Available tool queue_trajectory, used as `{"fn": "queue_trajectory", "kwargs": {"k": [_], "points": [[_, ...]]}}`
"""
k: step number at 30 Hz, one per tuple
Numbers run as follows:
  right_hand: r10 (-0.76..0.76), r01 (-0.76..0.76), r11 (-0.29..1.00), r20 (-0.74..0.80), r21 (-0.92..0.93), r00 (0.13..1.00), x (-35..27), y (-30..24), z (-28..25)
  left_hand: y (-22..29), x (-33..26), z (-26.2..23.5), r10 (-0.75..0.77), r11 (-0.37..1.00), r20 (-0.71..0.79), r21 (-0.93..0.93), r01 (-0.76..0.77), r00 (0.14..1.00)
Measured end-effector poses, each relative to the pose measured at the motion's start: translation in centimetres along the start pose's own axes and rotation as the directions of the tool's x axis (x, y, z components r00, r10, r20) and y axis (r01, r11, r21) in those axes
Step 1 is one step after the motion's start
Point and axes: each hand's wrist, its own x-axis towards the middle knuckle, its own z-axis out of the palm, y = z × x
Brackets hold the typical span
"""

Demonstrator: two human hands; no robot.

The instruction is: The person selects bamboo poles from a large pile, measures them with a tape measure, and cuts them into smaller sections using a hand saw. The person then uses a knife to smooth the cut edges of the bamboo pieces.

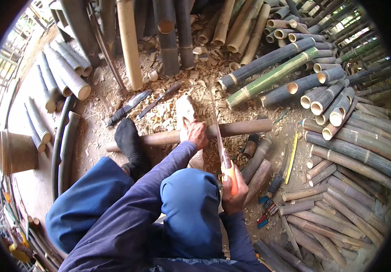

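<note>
A brown bamboo pole (166, 137) lies crosswise in front of me, its left part under my foot in a black sock (132, 149). My left hand (194, 134) is wrapped over the pole near its middle. Just right of it, a handsaw (219, 129) with a long narrow blade crosses the pole. My right hand (234, 188) grips the saw's orange handle (229, 174). The blade meets the pole; how deep it sits in the bamboo I cannot tell. Beneath the pole runs a pale wooden block (185, 109), partly hidden by my left hand.
Two knives, one a dark-handled blade (130, 106), lie beyond the pole among wood chips (164, 111). Cut bamboo tubes (290, 68) are stacked at right and far right. A bucket (16, 152) stands at left. Several markers (266, 213) and a yellow strip (291, 158) lie at right.
</note>
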Motion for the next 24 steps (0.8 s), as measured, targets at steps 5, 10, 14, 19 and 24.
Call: {"fn": "queue_trajectory", "kwargs": {"k": [5, 10, 14, 19, 24], "points": [[0.007, -0.010, 0.997, -0.033, -0.083, 0.999, -1.1, 2.1, -0.4, 2.5, 0.3, -5.9, 0.037, 0.811, -0.454, -0.507, -0.293, 0.890], [-0.050, 0.048, 0.999, -0.111, -0.016, 0.993, 0.6, 0.7, 0.9, 13.6, 6.8, -6.8, 0.275, 0.961, 0.283, -0.049, -0.273, 0.919], [0.133, -0.133, 0.991, 0.017, -0.004, 0.991, -0.2, -0.5, 0.1, 13.0, 10.6, -2.1, 0.204, 0.952, 0.483, 0.107, -0.288, 0.852], [-0.039, 0.040, 0.996, 0.011, -0.075, 0.999, -8.3, -0.9, -6.4, 12.3, 12.1, -1.4, 0.174, 0.962, 0.423, 0.121, -0.246, 0.889], [0.018, -0.012, 0.992, 0.048, -0.126, 0.999, -10.9, -2.3, -9.9, 13.5, 10.6, -0.5, 0.109, 0.953, 0.412, 0.217, -0.213, 0.905]]}}
